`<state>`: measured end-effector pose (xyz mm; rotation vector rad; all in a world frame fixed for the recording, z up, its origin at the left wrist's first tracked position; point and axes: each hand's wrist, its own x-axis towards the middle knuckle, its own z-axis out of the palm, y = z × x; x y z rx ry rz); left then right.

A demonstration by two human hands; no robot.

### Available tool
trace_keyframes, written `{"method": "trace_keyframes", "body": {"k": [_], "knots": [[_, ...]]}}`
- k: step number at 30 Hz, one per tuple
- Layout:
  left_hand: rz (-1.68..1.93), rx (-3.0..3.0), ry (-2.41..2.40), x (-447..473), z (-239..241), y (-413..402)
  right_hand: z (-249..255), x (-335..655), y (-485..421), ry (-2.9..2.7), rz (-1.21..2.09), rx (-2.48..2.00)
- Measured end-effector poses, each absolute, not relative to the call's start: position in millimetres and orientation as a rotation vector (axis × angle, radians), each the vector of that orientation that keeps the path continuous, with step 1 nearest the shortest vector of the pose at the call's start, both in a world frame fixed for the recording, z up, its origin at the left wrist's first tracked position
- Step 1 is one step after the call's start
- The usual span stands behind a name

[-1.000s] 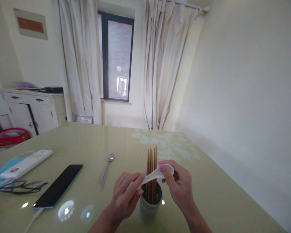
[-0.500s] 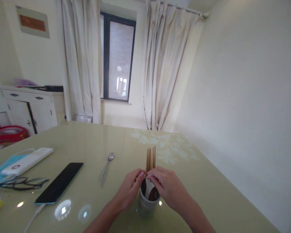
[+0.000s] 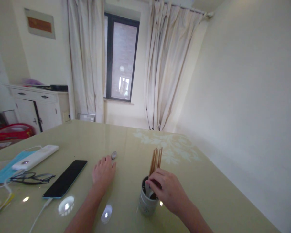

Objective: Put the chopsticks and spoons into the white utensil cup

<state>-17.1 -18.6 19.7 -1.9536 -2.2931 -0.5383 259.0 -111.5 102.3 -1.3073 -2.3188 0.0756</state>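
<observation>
On the table, my left hand (image 3: 103,173) reaches over the metal spoons, its thumb and fingers apart on either side of their necks. One spoon bowl (image 3: 114,155) shows beyond the fingertips; the handles are hidden under the hand. My right hand (image 3: 171,191) pinches the top of a white spoon (image 3: 149,191) that stands in a grey-white ceramic holder (image 3: 147,207). Several wooden chopsticks (image 3: 155,160) rise upright from the same holder, just behind my right fingers.
A black phone (image 3: 65,179) with a charging cable lies left of my left arm. Further left are eyeglasses (image 3: 32,178), a white power bank (image 3: 36,157) and a blue mask (image 3: 12,167). A wall (image 3: 247,113) runs along the table's right side.
My left hand has left the holder and moved left and away from me, onto the metal spoons. My right hand stays at the holder with the white spoon. The view has shifted slightly.
</observation>
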Motion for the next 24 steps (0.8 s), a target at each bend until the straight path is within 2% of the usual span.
{"method": "trace_keyframes", "body": {"k": [6, 18, 21, 24], "knots": [[-0.383, -1.942, -2.341, -20, 16, -18, 95, 259, -114, -2.254, 0.084, -1.235], [-0.52, -1.882, -2.301, -31, 9, -8, 79, 271, -113, -1.824, -0.031, -1.004], [-0.774, -1.866, -2.253, -23, 18, -10, 81, 268, -111, -1.773, -0.016, -0.974], [-1.359, -1.963, -2.068, -1, 28, -20, 91, 261, -109, -1.743, 0.043, -0.974]]}}
